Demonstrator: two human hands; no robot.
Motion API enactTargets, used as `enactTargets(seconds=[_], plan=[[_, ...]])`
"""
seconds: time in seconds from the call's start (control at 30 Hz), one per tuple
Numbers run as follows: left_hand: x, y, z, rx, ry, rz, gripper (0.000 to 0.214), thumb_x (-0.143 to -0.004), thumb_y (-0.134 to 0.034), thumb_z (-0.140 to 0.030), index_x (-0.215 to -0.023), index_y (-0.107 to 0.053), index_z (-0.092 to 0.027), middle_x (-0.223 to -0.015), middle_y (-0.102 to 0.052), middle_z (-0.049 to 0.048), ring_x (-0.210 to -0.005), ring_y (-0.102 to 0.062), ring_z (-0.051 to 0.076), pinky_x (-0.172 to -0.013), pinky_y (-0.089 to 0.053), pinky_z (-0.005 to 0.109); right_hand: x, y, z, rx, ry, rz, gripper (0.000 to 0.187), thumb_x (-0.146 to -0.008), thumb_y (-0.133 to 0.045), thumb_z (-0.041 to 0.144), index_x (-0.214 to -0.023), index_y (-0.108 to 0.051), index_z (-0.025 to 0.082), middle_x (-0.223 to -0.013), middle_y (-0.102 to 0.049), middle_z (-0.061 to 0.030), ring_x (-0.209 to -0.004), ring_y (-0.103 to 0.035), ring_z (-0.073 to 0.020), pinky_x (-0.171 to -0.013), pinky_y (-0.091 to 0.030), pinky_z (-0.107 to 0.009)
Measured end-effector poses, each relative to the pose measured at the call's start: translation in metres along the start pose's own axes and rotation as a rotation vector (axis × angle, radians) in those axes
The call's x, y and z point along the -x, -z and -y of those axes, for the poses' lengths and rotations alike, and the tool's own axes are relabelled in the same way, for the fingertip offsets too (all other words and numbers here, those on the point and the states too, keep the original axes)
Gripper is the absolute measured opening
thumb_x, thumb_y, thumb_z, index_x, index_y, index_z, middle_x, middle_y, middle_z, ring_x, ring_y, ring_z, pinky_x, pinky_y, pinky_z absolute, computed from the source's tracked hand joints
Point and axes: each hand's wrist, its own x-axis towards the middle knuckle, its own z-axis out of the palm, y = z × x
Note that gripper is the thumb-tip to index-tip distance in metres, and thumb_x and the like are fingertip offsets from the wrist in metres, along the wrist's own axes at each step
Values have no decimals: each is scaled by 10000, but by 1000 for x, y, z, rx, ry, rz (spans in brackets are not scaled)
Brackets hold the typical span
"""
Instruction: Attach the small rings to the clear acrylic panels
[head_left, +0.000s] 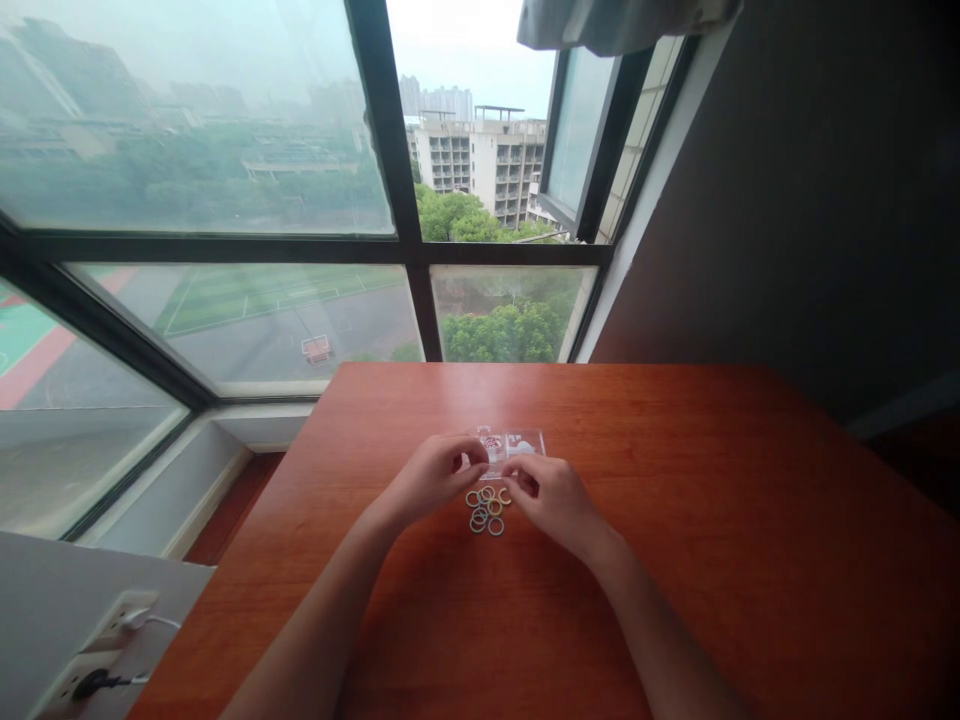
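Probably light and stiff: small, pale, shiny rings (487,509) lie just before the clear, flat plastic box (511,449); best pinched by rims. My left hand (442,468) and right hand (553,495) curl; I can't tell what they grasp.

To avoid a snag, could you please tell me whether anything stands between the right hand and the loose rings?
Nothing visible does: the right hand is close beside the loose rings, though contact is unclear; the clear box lies on their far side.
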Motion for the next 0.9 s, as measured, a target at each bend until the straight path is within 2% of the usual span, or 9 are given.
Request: enactTargets(seconds=[0.1, 0.27, 0.43, 0.57, 0.77, 0.9], plan=[[1, 6, 6, -70, 7, -59, 137, -821, -540, -207, -785, -664, -163, -723, -634, -6, -617, -482, 92, -573, -356, 191, 0, 2, 1, 25, 3, 52, 76, -831, -587, 180, -842, -654, 214, -643, -580, 39, -612, -504, -106, -602, -334, -206], [2, 8, 11, -201, 22, -74, 120, -807, -552, -213, -772, -662, -182, -766, -661, 14, -685, -554, 129, -617, -396, 208, 2, 0, 6, 57, 2, 175, 83, -844, -589, 221, -840, -672, 219, -697, -642, 26, -632, -542, -108, -598, -330, -211], [3, 8, 12, -271, 40, -105, 132, -827, -538, -231, -808, -665, -199, -787, -666, 15, -733, -581, 146, -644, -404, 219, 4, -6, 12, 92, 100, 293, 159, -838, -569, 201, -927, -694, 242, -792, -700, 7, -708, -601, -129, -633, -347, -215], [3, 10, 12, -285, 53, -124, 144, -838, -530, -241, -815, -666, -198, -813, -672, 16, -710, -573, 139, -611, -384, 217, 7, -10, 13, 146, 145, 359, 160, -833, -563, 205, -909, -697, 251, -851, -722, 1, -770, -636, -145, -644, -352, -218], [3, 10, 12, -273, 52, -132, 145, -835, -531, -235, -826, -670, -197, -815, -672, 13, -674, -553, 125, -595, -373, 215, 7, -15, 12, 206, 122, 376, 140, -834, -564, 212, -864, -701, 227, -823, -720, -12, -737, -633, -143, -629, -342, -224], [2, 8, 9, -194, 30, -110, 161, -845, -522, -243, -832, -673, -186, -788, -666, 14, -650, -529, 114, -586, -369, 207, 4, -11, 13, 136, 69, 305, 110, -818, -582, 193, -807, -688, 217, -727, -681, 14, -658, -584, -113, -600, -322, -212]])
